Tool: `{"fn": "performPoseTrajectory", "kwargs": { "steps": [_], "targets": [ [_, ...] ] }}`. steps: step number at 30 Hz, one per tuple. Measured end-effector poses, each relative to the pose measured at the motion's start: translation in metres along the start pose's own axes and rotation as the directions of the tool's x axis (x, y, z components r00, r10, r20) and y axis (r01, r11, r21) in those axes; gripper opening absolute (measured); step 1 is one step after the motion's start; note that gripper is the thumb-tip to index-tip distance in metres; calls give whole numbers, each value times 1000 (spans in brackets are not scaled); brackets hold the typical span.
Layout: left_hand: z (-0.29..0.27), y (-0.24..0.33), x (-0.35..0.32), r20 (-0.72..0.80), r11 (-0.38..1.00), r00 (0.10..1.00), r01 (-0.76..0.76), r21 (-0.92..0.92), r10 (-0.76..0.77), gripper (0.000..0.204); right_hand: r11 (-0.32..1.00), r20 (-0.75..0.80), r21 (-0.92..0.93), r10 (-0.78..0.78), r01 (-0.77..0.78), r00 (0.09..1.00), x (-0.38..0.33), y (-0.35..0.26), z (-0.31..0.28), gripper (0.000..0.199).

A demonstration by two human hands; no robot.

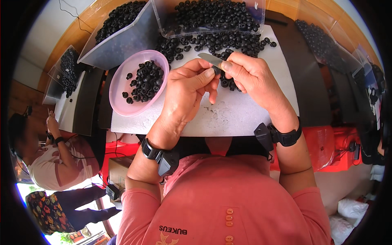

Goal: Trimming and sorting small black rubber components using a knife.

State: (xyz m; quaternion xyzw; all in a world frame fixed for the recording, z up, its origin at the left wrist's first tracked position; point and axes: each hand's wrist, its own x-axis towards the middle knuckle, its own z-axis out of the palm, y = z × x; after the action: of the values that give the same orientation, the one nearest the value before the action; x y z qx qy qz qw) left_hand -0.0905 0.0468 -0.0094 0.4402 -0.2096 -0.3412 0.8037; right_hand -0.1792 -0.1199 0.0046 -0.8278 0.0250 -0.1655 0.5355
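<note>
My right hand (251,77) grips a small metal blade (210,59) between thumb and fingers, its tip pointing left. My left hand (185,92) pinches a small black rubber piece (217,70) against that blade, over a white work board (241,112). A heap of the same black ring-shaped pieces (222,43) lies on the board just beyond both hands. A pink bowl (119,98) partly filled with black pieces sits left of my left hand.
Two clear plastic bins (122,49) (163,20) holding black pieces stand at the back. More bins of pieces sit at the far right (322,41) and far left (67,69). Another person (53,157) sits at the lower left. Red crates (330,147) are under the board.
</note>
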Motion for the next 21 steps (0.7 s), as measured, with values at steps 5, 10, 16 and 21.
{"fn": "performPoseTrajectory", "kwargs": {
  "steps": [5,10,16,21],
  "targets": [
    [-1,1,3,-28,998,999,25,60,-24,15,993,62,0,-115,116,991,-2,10,10,31],
    [-7,-1,7,31,997,999,-38,-74,41,22,984,-17,175,25,-21,1000,-1,4,-1,23],
    [-6,-2,6,23,999,1000,-2,-49,3,22,984,-103,177,29,-11,994,3,4,4,30],
    [-10,-7,6,40,999,999,-5,-53,7,20,995,-78,96,5,3,997,2,5,4,31]
  ]
}}
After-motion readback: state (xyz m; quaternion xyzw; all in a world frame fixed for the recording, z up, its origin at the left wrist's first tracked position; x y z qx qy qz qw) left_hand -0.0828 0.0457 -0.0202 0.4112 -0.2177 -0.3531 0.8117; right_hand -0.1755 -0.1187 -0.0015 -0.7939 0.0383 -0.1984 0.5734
